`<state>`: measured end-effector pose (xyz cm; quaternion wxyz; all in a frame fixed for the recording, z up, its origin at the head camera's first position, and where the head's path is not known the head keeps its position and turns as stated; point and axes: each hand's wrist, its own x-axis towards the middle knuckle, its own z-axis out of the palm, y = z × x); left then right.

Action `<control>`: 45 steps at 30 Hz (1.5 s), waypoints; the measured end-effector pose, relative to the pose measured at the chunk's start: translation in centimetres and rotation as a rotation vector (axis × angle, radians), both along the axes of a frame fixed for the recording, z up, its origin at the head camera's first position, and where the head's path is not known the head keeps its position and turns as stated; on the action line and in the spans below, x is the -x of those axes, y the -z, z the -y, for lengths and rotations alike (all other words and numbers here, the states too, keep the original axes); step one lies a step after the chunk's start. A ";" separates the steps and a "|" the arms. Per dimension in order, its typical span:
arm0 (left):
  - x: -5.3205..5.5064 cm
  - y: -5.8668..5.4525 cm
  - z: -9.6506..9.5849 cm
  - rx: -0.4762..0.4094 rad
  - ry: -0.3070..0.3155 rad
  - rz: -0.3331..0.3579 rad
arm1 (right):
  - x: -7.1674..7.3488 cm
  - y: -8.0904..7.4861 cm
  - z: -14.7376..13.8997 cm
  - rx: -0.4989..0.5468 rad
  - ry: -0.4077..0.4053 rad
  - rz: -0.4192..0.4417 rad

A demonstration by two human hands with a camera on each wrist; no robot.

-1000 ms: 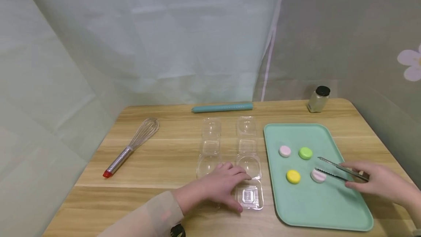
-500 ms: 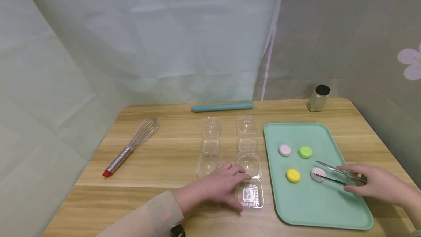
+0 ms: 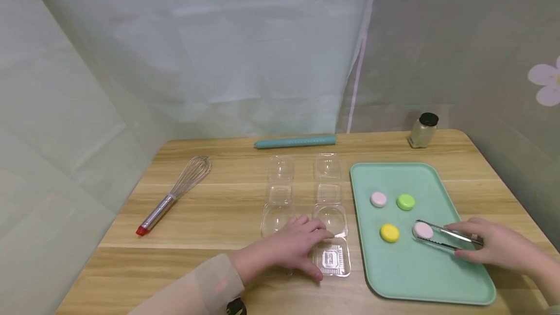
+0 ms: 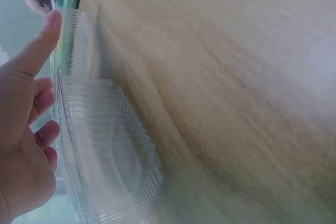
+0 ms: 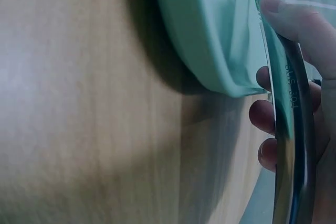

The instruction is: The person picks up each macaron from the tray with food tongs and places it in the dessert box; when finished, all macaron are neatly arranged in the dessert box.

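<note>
My right hand holds metal tongs between thumb and fingers, over the right side of the green tray. The two tong arms lie on either side of a pink macaron; whether both touch it is hard to tell. A yellow macaron, a green macaron and a paler pink macaron sit on the tray too. Spread over two opened clear plastic boxes, my left hand touches the right box with thumb and fingertips. It hides the near part of the left box.
A whisk with a red handle end lies at left. Along the back edge are a long teal box-like stick and a small glass jar with a black lid. Cloth hangs behind the wooden table.
The tongs have shifted slightly left and down, from over the pink macaron to both sides of it. My left hand and the boxes stay where they were.
</note>
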<state>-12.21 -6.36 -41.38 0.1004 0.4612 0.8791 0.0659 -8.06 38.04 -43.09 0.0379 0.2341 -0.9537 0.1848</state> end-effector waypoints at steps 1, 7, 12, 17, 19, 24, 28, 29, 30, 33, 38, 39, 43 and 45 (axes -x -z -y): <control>0.0 0.0 0.0 -0.002 -0.002 0.002 | 0.0 0.1 0.0 0.002 0.002 0.002; 0.0 0.1 0.0 -0.014 -0.013 0.007 | 0.0 0.0 0.4 -0.010 0.041 0.018; -0.1 0.1 0.1 -0.026 -0.021 0.008 | 0.2 -0.4 0.9 -0.044 0.065 -0.004; -0.2 0.0 0.1 -0.026 -0.030 0.019 | 0.7 -1.3 2.0 -0.040 0.056 -0.005; -0.3 -0.1 0.1 -0.027 -0.033 0.026 | 1.1 -1.7 2.7 -0.018 0.022 -0.025; -0.4 -0.4 0.2 -0.031 -0.037 0.037 | 2.2 -2.6 4.5 0.023 -0.105 -0.094; -0.4 -0.4 0.1 -0.041 -0.035 0.041 | 2.8 -2.9 5.7 0.047 -0.179 -0.099; -0.3 -0.3 0.1 -0.044 -0.034 0.042 | 2.9 -3.0 5.9 0.053 -0.191 -0.098; -0.3 -0.2 0.1 -0.047 -0.032 0.044 | 2.9 -3.0 6.2 0.056 -0.200 -0.095; -0.3 -0.2 0.0 -0.055 -0.032 0.056 | 3.1 -3.2 7.0 0.060 -0.215 -0.070; -0.3 -0.3 0.0 -0.059 -0.026 0.070 | 3.4 -3.7 8.4 0.051 -0.250 -0.017; -0.3 -0.2 0.0 -0.058 -0.025 0.071 | 3.4 -3.7 8.8 0.051 -0.260 -0.009; -0.2 -0.2 0.0 -0.055 -0.031 0.080 | 3.5 -4.0 10.0 0.040 -0.289 0.025; -0.1 -0.1 0.0 -0.053 -0.032 0.081 | 3.5 -4.0 10.6 0.033 -0.303 0.046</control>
